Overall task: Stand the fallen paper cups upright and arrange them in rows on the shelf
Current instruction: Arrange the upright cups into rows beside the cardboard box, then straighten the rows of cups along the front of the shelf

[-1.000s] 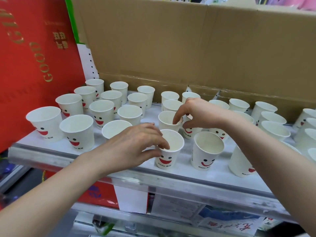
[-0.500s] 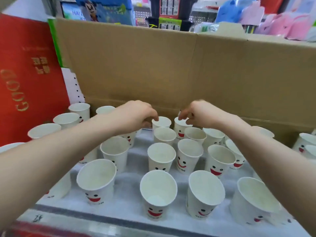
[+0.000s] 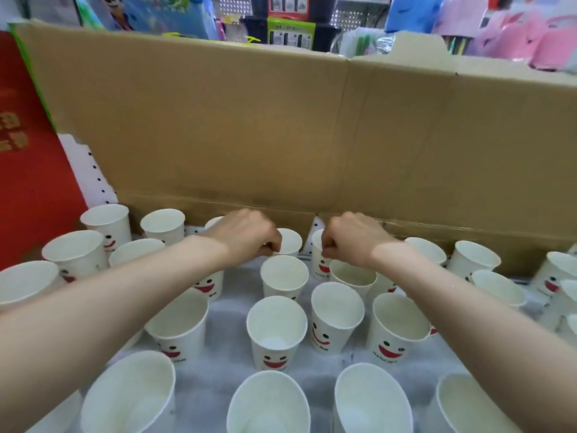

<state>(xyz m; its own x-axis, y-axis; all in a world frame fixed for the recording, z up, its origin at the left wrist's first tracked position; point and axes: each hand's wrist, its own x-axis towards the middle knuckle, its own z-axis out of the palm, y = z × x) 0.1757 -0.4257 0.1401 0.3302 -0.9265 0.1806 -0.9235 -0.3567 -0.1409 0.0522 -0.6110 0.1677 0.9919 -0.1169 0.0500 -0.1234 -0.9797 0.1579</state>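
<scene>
Many cups (image 3: pixel 276 323) stood upright on the shelf (image 3: pixel 224 339), mouths up, in loose rows running left to right from the near edge to the far wall. Most showed a red smile and two black dots on the near side. The shelf surface between them was pale grey-white.

Both forearms stretched from the near corners over the cups to the far row. The left hand (image 3: pixel 249 237) was curled knuckles up, its fingertips closed on the left rim of a plain cup (image 3: pixel 292 242) in the far row, whose printed side was hidden. The right hand (image 3: pixel 349 239) was curled the same way, its fingertips pinching the rim of a smiling cup (image 3: pixel 321 268) just right of the plain cup. The two hands were near each other but apart. Both held cups stood upright, just in front of the cardboard (image 3: pixel 281 135).

The cardboard rose as a tall brown wall along the far side of the shelf, creased near its middle. A red box (image 3: pixel 28 189) with gold print stood at the far left, and a strip of white pegboard (image 3: pixel 93 170) showed between it and the cardboard. Beyond the cardboard's top edge lay blurred pink and blue goods (image 3: pixel 530 35).
</scene>
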